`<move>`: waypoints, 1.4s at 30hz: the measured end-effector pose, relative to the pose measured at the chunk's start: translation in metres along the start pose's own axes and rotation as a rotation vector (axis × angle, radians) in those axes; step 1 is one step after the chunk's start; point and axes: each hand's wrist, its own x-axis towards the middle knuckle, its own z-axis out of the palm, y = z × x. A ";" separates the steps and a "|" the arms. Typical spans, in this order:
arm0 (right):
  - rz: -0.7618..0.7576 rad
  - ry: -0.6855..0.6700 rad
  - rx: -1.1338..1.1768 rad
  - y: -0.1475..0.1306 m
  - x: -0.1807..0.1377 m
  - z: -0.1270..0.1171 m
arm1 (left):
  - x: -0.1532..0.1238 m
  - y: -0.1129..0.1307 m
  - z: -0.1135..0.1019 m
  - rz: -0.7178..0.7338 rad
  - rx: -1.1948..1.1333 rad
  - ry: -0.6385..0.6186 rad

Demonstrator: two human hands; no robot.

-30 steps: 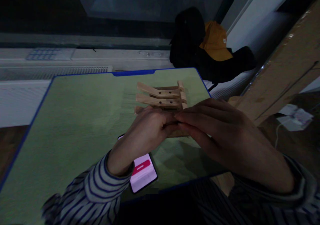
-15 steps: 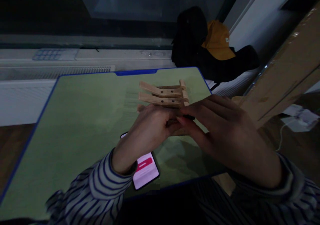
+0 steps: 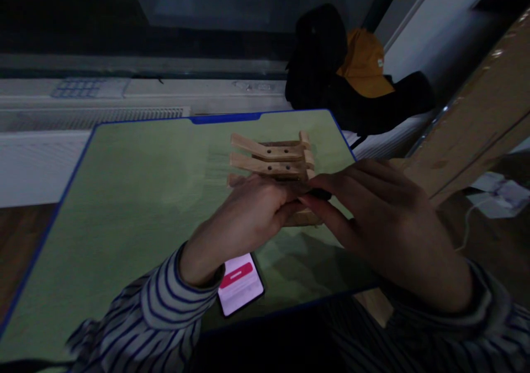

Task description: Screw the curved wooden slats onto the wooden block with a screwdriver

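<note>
A pale wooden rack-like piece (image 3: 279, 152) lies on the green tabletop (image 3: 144, 196), with angled slats, paired dark holes and rounded blocks along its right side. My left hand (image 3: 248, 210) is closed over its near part, fingers curled in and hiding what they grip. My right hand (image 3: 385, 218) meets it from the right, thumb and forefinger pinched together at the left fingertips. Something small and dark (image 3: 323, 194) shows between the right fingers; its kind is unclear. Below the hands, the near wooden edge (image 3: 300, 218) is visible.
A phone (image 3: 242, 284) with a lit screen lies near my left wrist. Behind the table are a windowsill (image 3: 165, 88) and a radiator. A mustard cap (image 3: 366, 63) rests on dark items at the back right, beside a large brown cardboard panel (image 3: 476, 102).
My right hand has shifted slightly to the right, and a little more of the near wooden edge shows below the fingers. Both hands remain together at the wooden piece.
</note>
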 end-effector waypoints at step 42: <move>0.023 -0.050 0.108 -0.001 0.004 0.001 | 0.000 -0.008 -0.001 -0.031 -0.019 0.081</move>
